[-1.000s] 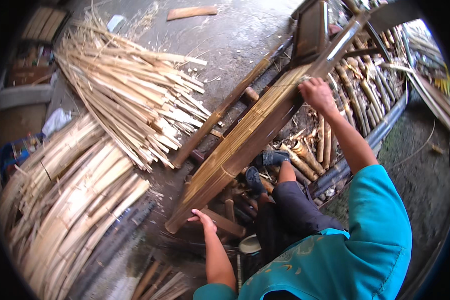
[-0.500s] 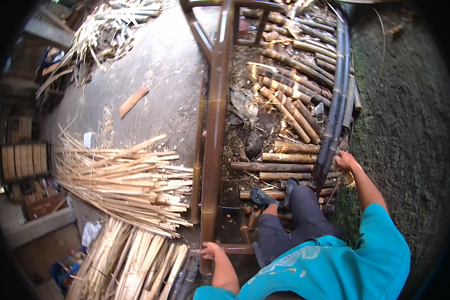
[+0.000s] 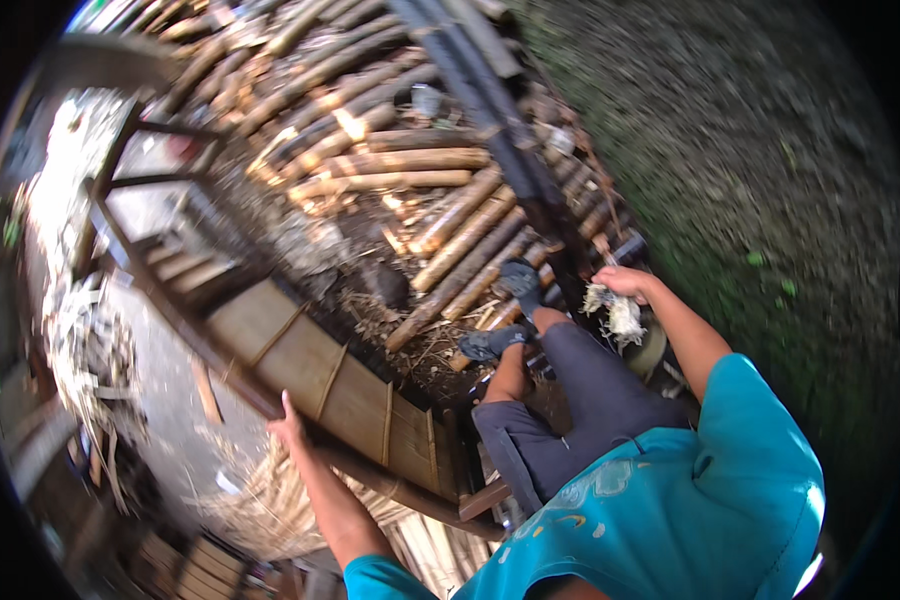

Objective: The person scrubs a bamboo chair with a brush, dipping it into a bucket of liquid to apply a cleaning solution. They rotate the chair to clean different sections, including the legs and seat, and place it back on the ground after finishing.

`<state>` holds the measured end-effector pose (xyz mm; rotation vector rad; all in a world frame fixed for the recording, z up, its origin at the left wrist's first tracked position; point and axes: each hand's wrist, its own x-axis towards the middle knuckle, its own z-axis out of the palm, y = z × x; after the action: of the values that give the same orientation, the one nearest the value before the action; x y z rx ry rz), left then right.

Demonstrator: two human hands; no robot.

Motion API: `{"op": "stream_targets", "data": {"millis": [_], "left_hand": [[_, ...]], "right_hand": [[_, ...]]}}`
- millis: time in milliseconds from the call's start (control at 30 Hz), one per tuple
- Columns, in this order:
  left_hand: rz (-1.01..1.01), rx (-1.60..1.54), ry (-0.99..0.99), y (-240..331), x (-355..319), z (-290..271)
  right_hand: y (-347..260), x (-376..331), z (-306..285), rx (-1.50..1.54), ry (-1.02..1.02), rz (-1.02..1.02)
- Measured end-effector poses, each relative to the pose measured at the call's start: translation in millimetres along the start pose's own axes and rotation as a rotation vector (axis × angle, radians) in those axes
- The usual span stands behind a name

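Observation:
A long brown bamboo frame [image 3: 200,335] with a pale slatted panel [image 3: 300,345] leans at my left. My left hand [image 3: 292,430] grips its outer rail, one finger pointing up along it. My right hand [image 3: 625,283] is closed on a frayed whitish rag [image 3: 622,318], which hangs below the fingers beside my knee. Just left of that hand are the near ends of long dark bamboo poles [image 3: 520,150]. A round, dull container [image 3: 650,350] stands partly hidden under the rag.
Cut bamboo lengths [image 3: 460,235] cover the ground ahead of my feet. Split strips [image 3: 270,505] lie at the lower left, beyond the frame. A rough, mossy wall or bank [image 3: 730,190] runs along the right.
My view has swung to the right. The frame now shows its panel side, and my left hand is farther along its rail. The rag has come into sight in my right hand.

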<state>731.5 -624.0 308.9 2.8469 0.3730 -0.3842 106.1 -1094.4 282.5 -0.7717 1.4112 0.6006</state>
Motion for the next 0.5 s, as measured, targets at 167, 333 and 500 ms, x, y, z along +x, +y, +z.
{"op": "stream_targets", "data": {"millis": [167,333,500], "left_hand": [[0.050,0.108,0.035,0.3,12.6,2.6],[-0.032,0.278,-0.017,27.0,3.2,9.7],[-0.215,0.578,-0.083,19.5,35.4,-6.2]], "right_hand": [[97.9,20.5,-30.2,0.094,0.044,-0.049],[171.5,40.8,-6.0,0.218,0.086,0.025],[237.5,39.1,37.5,0.019,0.175,0.067]]}}
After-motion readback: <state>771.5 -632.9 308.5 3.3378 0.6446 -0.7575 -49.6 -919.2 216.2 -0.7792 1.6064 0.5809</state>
